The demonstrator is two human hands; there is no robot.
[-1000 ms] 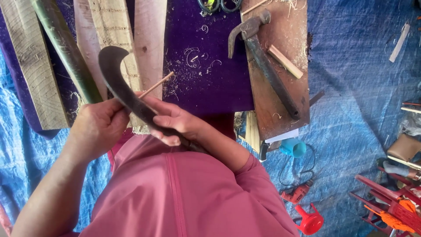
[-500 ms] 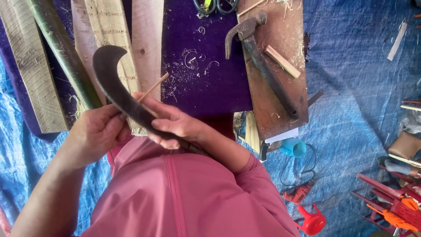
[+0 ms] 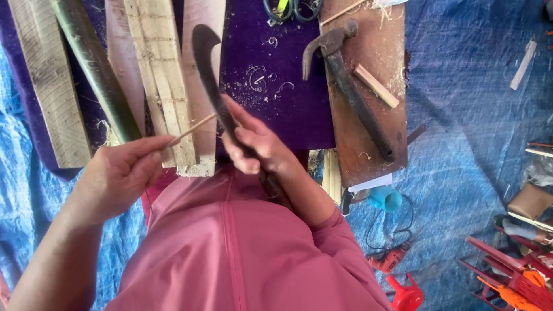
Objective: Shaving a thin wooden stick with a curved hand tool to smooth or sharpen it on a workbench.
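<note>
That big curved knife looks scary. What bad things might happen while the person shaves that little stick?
The left hand pinches the thin stick close to the curved knife in the right hand, so a slip might nick the fingers. The stick looks slender and could snap under the blade. The knife's handle runs back toward the person's pink shirt, so a pull toward the body might be risky.
</note>
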